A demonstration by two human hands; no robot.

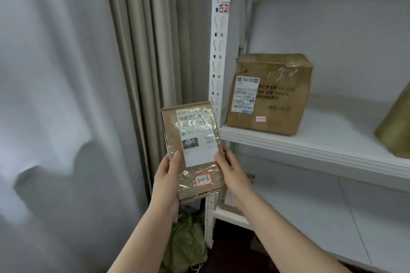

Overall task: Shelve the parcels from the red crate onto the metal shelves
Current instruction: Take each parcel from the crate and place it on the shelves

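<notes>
I hold a flat brown cardboard parcel upright in front of me, its white shipping label and a red-edged sticker reading 3-2-6 facing me. My left hand grips its left edge, thumb on the front. My right hand grips its right edge, thumb on the label. The parcel is just left of the white metal shelf unit's upright post, which carries a tag reading 3-2. The red crate is out of sight.
On the shelf board stands a taped brown box near the post; another brown parcel shows at the right edge. A lower shelf lies below. Beige curtains hang left; a green bag lies on the floor.
</notes>
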